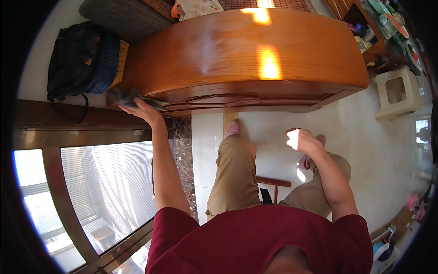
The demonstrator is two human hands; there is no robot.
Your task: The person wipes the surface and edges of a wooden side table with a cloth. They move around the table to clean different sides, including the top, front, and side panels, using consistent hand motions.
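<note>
My left hand (142, 110) is at the left end of a curved, polished wooden furniture piece (219, 51), pressing a dark grey cloth (128, 99) to its panelled front near the top edge. The cloth is blurred, and part of it spreads right of my fingers along the panel. My right hand (301, 139) hangs above the light floor in front of the furniture, over my right leg, its fingers curled. Nothing shows in it, though the inside of the palm is hidden. Bright patches of sunlight lie on the wooden top.
A black bag (73, 61) leans by a blue basket (104, 65) at the upper left. Below it stands a framed window (106, 185). A pale plastic stool (397, 92) is at the right, near a cluttered shelf (376, 51). A wooden seat part (273, 181) shows between my legs.
</note>
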